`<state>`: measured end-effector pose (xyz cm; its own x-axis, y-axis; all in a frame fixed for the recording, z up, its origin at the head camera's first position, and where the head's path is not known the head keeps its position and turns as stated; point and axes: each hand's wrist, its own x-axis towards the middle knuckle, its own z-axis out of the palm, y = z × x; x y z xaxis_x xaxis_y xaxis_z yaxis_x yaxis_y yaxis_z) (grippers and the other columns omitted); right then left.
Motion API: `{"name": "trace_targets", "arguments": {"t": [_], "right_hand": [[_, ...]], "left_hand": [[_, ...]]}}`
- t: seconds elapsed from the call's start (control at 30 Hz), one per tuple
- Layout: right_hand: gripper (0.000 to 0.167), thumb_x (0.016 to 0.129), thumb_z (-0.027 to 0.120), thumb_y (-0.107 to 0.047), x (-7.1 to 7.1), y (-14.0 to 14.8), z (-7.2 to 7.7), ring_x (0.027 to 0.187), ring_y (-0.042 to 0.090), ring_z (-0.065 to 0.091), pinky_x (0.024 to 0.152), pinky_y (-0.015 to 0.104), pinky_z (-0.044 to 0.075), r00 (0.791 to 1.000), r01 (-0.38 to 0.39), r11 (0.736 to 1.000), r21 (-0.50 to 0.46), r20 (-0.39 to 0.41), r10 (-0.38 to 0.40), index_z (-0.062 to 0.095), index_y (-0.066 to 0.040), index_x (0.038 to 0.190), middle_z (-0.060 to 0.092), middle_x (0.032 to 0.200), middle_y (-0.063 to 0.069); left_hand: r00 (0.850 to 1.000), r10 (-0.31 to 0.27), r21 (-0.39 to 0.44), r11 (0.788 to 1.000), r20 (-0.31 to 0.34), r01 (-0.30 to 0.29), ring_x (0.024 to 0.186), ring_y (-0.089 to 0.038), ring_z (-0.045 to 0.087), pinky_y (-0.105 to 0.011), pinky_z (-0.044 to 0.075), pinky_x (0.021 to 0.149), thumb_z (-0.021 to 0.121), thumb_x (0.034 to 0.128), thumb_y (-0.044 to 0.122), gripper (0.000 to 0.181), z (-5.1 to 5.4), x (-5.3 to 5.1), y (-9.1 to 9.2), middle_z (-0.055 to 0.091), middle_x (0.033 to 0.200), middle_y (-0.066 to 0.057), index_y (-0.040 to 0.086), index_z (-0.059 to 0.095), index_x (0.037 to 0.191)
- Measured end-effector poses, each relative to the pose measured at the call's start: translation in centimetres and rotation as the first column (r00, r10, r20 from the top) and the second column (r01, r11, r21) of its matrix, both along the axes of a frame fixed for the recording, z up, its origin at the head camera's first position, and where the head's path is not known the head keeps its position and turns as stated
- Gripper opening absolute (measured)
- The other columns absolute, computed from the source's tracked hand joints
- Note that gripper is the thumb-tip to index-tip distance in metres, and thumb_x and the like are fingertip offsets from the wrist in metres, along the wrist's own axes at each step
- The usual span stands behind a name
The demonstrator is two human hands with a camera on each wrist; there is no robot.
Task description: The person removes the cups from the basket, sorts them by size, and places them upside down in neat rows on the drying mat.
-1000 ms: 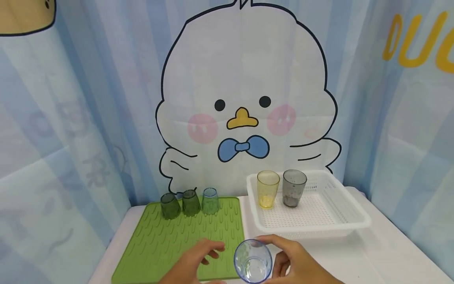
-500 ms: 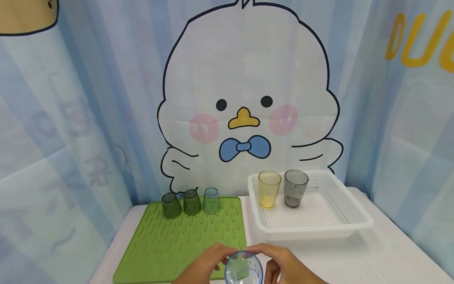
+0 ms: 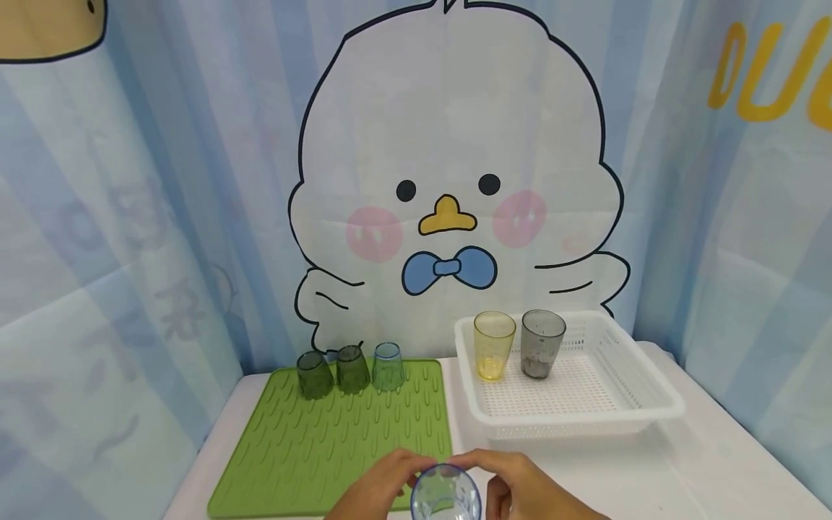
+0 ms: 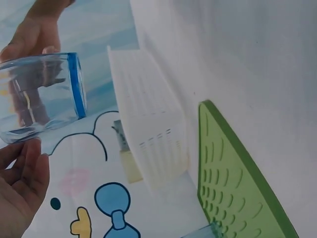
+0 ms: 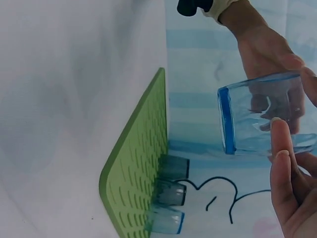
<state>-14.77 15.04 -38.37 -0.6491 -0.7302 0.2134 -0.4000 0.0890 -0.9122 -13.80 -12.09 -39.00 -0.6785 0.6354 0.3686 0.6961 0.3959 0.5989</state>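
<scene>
A clear glass (image 3: 445, 498) with a bluish tint is held above the table's near edge, between both hands. Its thick blue base shows in both wrist views, and its mouth faces up toward the head camera. From the left, my left hand (image 3: 380, 485) grips it with fingers bent at the rim. On the other side my right hand (image 3: 528, 488) holds it, index finger at the rim; in the right wrist view these fingers (image 5: 282, 163) lie against the glass wall. The lower parts of both hands are cut off in the head view.
On a green ribbed mat (image 3: 325, 455), two dark green glasses (image 3: 352, 370) and a light blue glass (image 3: 388, 368) stand narrow end up along the back. A white basket (image 3: 585, 419) at right holds a yellow glass (image 3: 493, 343) and a grey glass (image 3: 542, 343). A printed curtain (image 3: 448, 130) closes the back.
The glass moved left and toward the body in my right hand. My left hand came right and took hold of it too. Over the last half second little has shifted.
</scene>
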Motion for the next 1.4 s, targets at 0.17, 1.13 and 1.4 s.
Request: {"name": "trace_targets", "arguments": {"t": [0.17,1.13,1.4], "right_hand": [[0.068,0.088,0.077,-0.012,0.2,-0.2,0.1,0.065,-0.003,0.06,0.058,0.019,0.055,0.992,-0.027,1.0,0.0,0.122,0.027,0.045,0.004,0.145,0.065,0.086,-0.007],[0.059,0.089,0.069,-0.002,0.1,-2.6,-3.8,0.079,0.001,0.069,0.073,0.024,0.058,0.968,-0.065,0.984,-0.164,0.229,0.102,0.041,0.018,0.137,0.072,0.105,0.018],[0.058,0.093,0.069,-0.007,-0.2,-1.7,-4.0,0.081,0.004,0.07,0.074,0.021,0.057,0.909,-0.09,0.964,-0.25,0.375,0.182,0.039,0.02,0.134,0.071,0.098,-0.009]], "left_hand": [[0.999,-0.005,-0.026,1.0,-0.038,0.004,0.102,-0.001,0.054,-0.025,0.054,0.078,0.079,0.0843,0.046,0.069,0.0,0.0,-0.3,0.056,0.119,0.001,0.012,0.053,0.138],[0.993,-0.012,0.06,0.998,0.118,0.005,0.103,0.002,0.051,-0.024,0.053,0.081,0.083,0.0831,0.031,0.072,1.5,1.0,-1.9,0.053,0.127,-0.01,0.012,0.049,0.143],[0.998,-0.047,0.016,0.999,0.044,0.046,0.102,0.002,0.053,-0.025,0.052,0.077,0.076,0.0892,0.034,0.07,0.1,0.0,-2.7,0.054,0.125,-0.009,0.006,0.045,0.145]]}}
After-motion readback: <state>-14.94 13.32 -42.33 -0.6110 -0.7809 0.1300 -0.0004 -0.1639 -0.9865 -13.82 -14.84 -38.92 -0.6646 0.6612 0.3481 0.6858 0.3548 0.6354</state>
